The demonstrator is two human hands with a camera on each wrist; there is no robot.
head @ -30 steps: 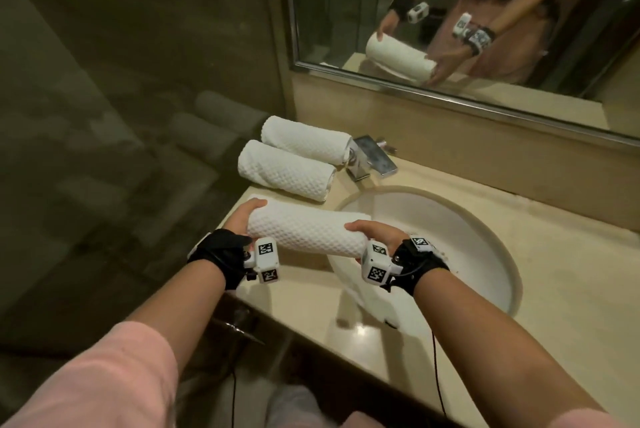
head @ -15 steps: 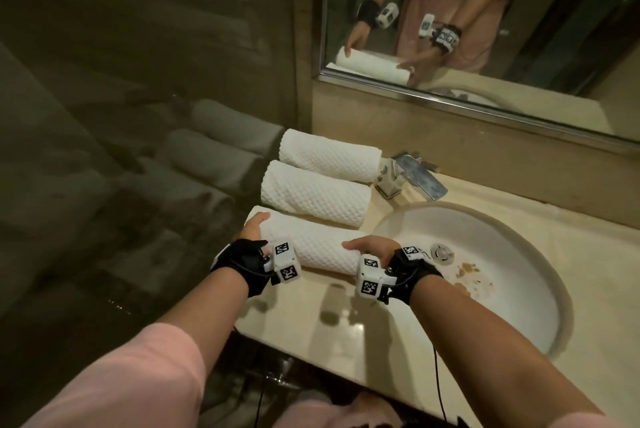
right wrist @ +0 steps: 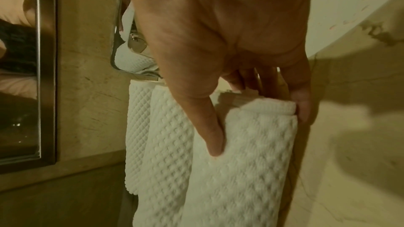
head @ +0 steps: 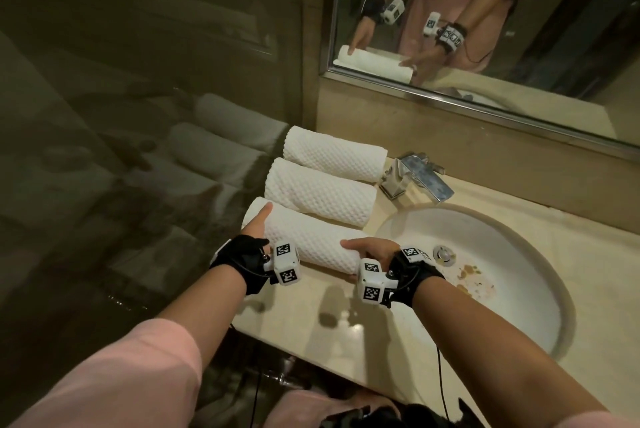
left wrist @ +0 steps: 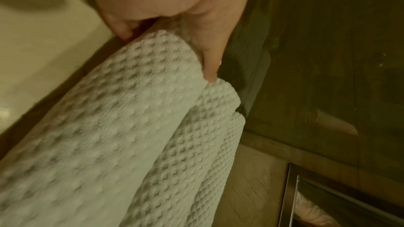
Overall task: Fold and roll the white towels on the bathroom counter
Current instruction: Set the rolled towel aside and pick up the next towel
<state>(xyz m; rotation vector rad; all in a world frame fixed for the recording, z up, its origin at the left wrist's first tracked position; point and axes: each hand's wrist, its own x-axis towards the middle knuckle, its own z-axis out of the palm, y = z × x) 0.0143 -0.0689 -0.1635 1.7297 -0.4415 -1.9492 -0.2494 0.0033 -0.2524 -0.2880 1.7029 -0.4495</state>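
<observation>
Towels make a neat row of three at the left end of the counter (head: 346, 317), each one rolled up and lying side by side. The far towel (head: 334, 157) sits closest to the mirror (head: 485, 92), the middle towel (head: 320, 195) lies just in front of it, and the near towel (head: 304, 237) lies in front of that, touching the middle one along its side. Both hands are on the near towel, one at each end. The left hand (head: 255, 227) is at the left end, by the dark glass wall (head: 138, 116); its thumb lies straight along the top of the roll, and the left wrist view shows the fingers (left wrist: 210, 54) reaching down over the rounded end, so the hand wraps the end loosely. The right hand (head: 372, 249) holds the right end, close to the sink (head: 519, 247). Its thumb (right wrist: 213, 137) presses on top of the roll and its fingers curl around the end and the near side, so it grips the towel. The near towel rests on the counter between the two hands. A shiny faucet (head: 417, 178) stands behind the sink, just to the right of the far towel
</observation>
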